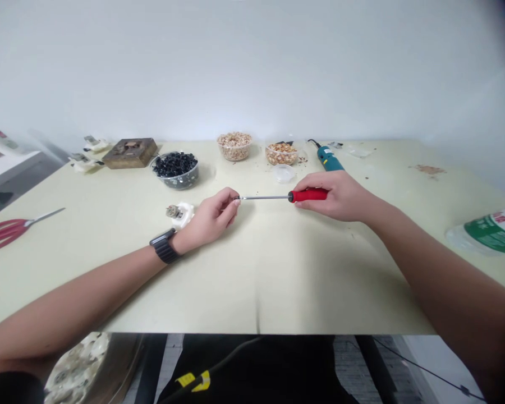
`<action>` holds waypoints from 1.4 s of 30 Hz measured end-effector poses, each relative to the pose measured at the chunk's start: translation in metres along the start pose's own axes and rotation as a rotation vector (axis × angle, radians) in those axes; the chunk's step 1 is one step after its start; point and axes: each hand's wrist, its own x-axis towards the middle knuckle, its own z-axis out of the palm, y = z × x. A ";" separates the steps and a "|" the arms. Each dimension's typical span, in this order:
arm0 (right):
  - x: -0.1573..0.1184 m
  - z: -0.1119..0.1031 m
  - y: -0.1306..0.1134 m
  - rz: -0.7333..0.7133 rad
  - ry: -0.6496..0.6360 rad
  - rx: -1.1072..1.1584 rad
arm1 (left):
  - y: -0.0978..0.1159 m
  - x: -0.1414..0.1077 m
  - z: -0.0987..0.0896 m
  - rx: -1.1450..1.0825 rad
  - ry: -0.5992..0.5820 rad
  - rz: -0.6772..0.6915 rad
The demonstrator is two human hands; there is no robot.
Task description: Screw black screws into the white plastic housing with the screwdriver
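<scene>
My right hand (334, 196) is wrapped round the red handle of a screwdriver (309, 194). Its thin metal shaft points left and lies nearly level above the table. At the shaft's tip, my left hand (219, 213) is closed in a pinch, and a small dark bit shows between thumb and forefinger, too small to name. A black watch is on the left wrist. Just behind that wrist sits a white plastic part (185, 214) with a metal piece on it. Farther back stands a clear bowl of small black parts (177, 168).
Two tubs of small metal pieces, one paler (234, 147) and one coppery (281, 153), stand at the back near a round lid (284, 173). A teal power tool (329, 158) lies beyond my right hand. Red scissors (8, 233), a metal block (130, 153) and a bottle (492, 231) flank the table.
</scene>
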 end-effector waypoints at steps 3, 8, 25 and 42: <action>0.000 -0.001 0.001 0.020 -0.006 0.002 | 0.001 -0.001 -0.001 0.014 -0.001 0.008; -0.001 -0.003 -0.001 0.024 -0.026 0.016 | 0.001 0.000 -0.001 0.028 0.002 0.019; -0.002 -0.009 -0.010 0.328 -0.390 0.420 | 0.005 -0.002 0.000 0.062 -0.018 0.041; 0.003 0.030 -0.032 0.495 0.001 0.594 | 0.012 -0.003 0.019 -0.594 0.044 -0.201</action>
